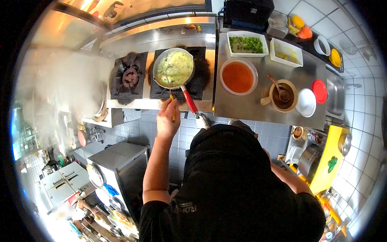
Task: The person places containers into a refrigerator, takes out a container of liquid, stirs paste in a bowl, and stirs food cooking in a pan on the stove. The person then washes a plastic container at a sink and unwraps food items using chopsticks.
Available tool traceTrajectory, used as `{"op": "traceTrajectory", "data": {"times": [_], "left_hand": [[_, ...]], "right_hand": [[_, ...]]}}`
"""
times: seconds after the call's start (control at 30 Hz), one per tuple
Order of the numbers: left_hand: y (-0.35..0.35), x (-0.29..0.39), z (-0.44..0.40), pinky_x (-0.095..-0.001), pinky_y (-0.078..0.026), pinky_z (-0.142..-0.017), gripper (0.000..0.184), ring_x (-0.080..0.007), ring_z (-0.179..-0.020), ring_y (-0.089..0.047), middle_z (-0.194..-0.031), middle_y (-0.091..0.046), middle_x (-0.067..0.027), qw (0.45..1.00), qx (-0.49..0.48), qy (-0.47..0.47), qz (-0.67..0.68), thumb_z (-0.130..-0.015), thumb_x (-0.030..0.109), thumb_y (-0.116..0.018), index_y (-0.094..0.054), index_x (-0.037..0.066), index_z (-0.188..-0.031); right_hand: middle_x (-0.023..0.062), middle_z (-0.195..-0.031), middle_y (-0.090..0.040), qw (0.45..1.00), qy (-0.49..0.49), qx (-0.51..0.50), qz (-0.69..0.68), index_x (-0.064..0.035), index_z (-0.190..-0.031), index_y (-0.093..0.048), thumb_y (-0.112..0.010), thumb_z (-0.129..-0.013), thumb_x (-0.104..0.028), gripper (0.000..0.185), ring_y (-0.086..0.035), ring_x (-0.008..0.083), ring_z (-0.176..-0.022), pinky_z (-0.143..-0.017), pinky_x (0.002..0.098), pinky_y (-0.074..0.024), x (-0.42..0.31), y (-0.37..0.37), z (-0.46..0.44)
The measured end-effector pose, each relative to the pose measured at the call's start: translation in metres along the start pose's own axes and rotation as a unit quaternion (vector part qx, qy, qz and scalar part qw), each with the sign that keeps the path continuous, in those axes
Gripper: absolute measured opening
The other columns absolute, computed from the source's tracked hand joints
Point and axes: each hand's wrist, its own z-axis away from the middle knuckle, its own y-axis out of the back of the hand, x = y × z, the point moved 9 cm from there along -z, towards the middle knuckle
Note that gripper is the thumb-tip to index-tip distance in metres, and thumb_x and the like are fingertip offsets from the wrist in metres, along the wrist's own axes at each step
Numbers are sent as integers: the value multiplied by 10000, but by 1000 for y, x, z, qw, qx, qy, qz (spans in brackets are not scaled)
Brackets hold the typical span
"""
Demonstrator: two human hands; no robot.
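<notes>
Black shirt [238, 173] hid nearly all of the R hand [266, 153], so its grip couldn't be told; ahead stood the stove [133, 103], w/ steel tabletop [250, 108] to its R; on the stove's R burner [198, 90] sat the pan [190, 58], pale yellow-green food [172, 67] inside; L hand [167, 115] gripped a yellow-handled utensil [171, 97], its far end down in the food. Prob. best worked w/ short, low sweeps inside the rim, wrist loose, so nothing slopped. Room-wise, elbow space lay mostly L, over the other burner [130, 77]; tub [238, 93] of red-orange liquid stood nr the tabletop's L edge; pan's red handle [188, 101] jutted past the stove's front lip, prob. easy to bump
</notes>
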Motion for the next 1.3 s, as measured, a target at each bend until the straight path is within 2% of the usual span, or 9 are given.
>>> {"op": "traceTrajectory", "data": {"times": [0.07,0.13,0.23,0.33,0.43,0.47,0.57,0.93,1.3], "left_hand": [[9,-30,7,-399,-586,-882,185,-326,-1001,-715,-1094,-706,-189,965,73,116,222,-963,63,-611,-665,-19,-1119],[6,-62,23,-397,-585,-918,178,-274,-1024,-706,-1057,-709,-162,840,148,276,444,-1011,101,-580,-653,-37,-1097],[17,-76,33,-437,-565,-971,199,-305,-1039,-703,-1116,-688,-218,719,234,290,586,-1014,108,-570,-639,-40,-1128],[31,-64,34,-447,-563,-976,215,-312,-1066,-693,-1132,-683,-221,721,264,231,597,-1024,116,-553,-639,-40,-1143],[36,-48,26,-413,-559,-968,210,-293,-1060,-693,-1132,-690,-192,851,233,203,424,-1029,106,-545,-646,-44,-1137],[39,-40,17,-371,-556,-939,189,-264,-1031,-696,-1138,-697,-165,930,174,151,285,-1020,67,-552,-653,-42,-1136],[37,-14,2,-381,-550,-932,241,-324,-1064,-691,-1184,-678,-212,992,112,18,58,-946,-34,-594,-667,-12,-1175],[-33,-23,-12,-428,-572,-891,327,-412,-1097,-660,-1306,-605,-243,995,-85,-55,3,-876,-3,-648,-663,17,-1202],[64,17,26,-414,-593,-825,318,-391,-1003,-705,-1243,-643,-243,985,-162,-62,17,-831,-29,-695,-692,27,-1144]], "right_hand": [[77,-1055,-655,1000,-2,0,1,-46,-1124,-621,-511,-1015,-127,174,-624,186,-981,-922,349,-522,1,-1,2],[77,-1056,-654,1000,-4,-3,7,-46,-1125,-620,-511,-1015,-126,174,-623,186,-982,-923,348,-521,-1,0,4],[77,-1057,-654,1000,-5,-3,15,-46,-1126,-619,-512,-1014,-125,174,-623,186,-984,-925,348,-521,-2,6,10],[77,-1059,-654,1000,-8,1,22,-46,-1128,-618,-512,-1014,-124,174,-623,186,-985,-927,348,-521,-1,16,20],[77,-1060,-653,999,-11,8,31,-46,-1130,-617,-512,-1014,-122,174,-622,185,-986,-928,348,-520,1,29,33],[77,-1061,-653,999,-12,10,34,-46,-1130,-617,-512,-1014,-122,174,-622,185,-987,-929,348,-520,1,34,36],[77,-1062,-653,999,-9,18,41,-46,-1132,-616,-513,-1013,-121,174,-622,185,-988,-930,348,-520,-1,49,49],[78,-1068,-652,999,-5,26,41,-46,-1138,-613,-513,-1012,-116,175,-620,184,-993,-936,347,-518,-2,60,61],[78,-1073,-650,1000,1,9,-3,-46,-1144,-609,-514,-1011,-112,176,-618,183,-999,-941,346,-517,-8,-11,2]]}}
